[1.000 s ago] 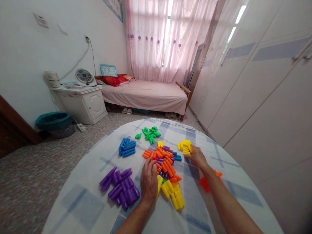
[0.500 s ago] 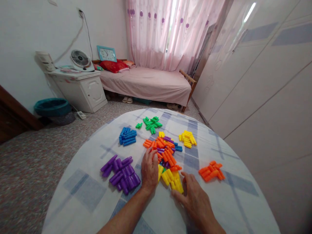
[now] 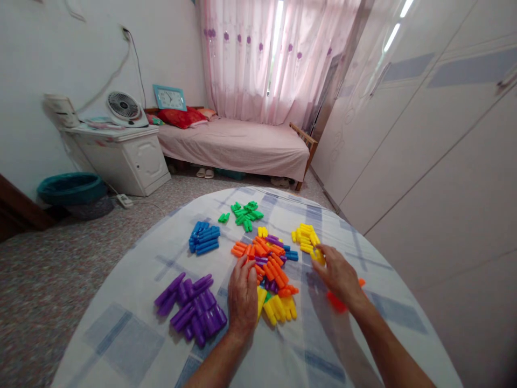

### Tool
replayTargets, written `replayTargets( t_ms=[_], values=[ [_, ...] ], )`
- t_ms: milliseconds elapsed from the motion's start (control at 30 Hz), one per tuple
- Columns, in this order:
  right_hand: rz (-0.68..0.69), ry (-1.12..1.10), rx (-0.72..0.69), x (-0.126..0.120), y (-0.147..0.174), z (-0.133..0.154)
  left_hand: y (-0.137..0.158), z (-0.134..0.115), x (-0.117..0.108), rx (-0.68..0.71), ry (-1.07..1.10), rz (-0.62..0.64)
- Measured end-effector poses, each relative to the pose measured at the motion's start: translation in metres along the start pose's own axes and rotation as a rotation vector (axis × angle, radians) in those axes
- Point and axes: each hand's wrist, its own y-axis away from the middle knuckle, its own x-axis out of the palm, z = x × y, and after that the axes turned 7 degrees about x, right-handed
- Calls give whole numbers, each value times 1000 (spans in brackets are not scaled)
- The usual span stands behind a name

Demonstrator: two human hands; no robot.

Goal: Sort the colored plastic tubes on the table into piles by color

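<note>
Beside the mixed pile of plastic toy blocks (image 3: 269, 261), shaped like joined tubes, my left hand (image 3: 243, 293) lies with its fingers stretched along the pile's left edge. My right hand (image 3: 338, 274) pinches a yellow block (image 3: 318, 256) at the near edge of the yellow group (image 3: 306, 236). More yellow blocks (image 3: 280, 309) lie at the near side of the mixed pile. Purple blocks (image 3: 196, 308) are heaped left of my left hand. The orange group (image 3: 337, 302) is partly hidden beneath my right forearm.
Blue blocks (image 3: 204, 237) and green blocks (image 3: 246, 214) form groups on the far left and far middle of the round table, which has a checked cloth (image 3: 121, 328). Beyond it stand a bed (image 3: 238, 143), a white cabinet (image 3: 141, 161) and a wardrobe (image 3: 424, 161).
My right hand has moved from the near yellow blocks to the far yellow group, carrying a yellow block. My left hand stays by the pile. The camera view has shifted slightly.
</note>
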Motion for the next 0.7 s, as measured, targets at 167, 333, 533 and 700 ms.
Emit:
replayTargets(
  t_ms=[167, 333, 533, 700],
  values=[
    [-88, 120, -7, 23, -56, 13, 1, 2, 0, -6, 2, -14],
    [-104, 129, -49, 40, -63, 14, 3, 3, 1, -24, 12, -12],
    [-19, -62, -209, 32, -67, 52, 3, 2, 2, -61, 38, 10],
    [119, -58, -232, 41, -83, 106, 3, 5, 1, -81, 42, 9]
  ],
)
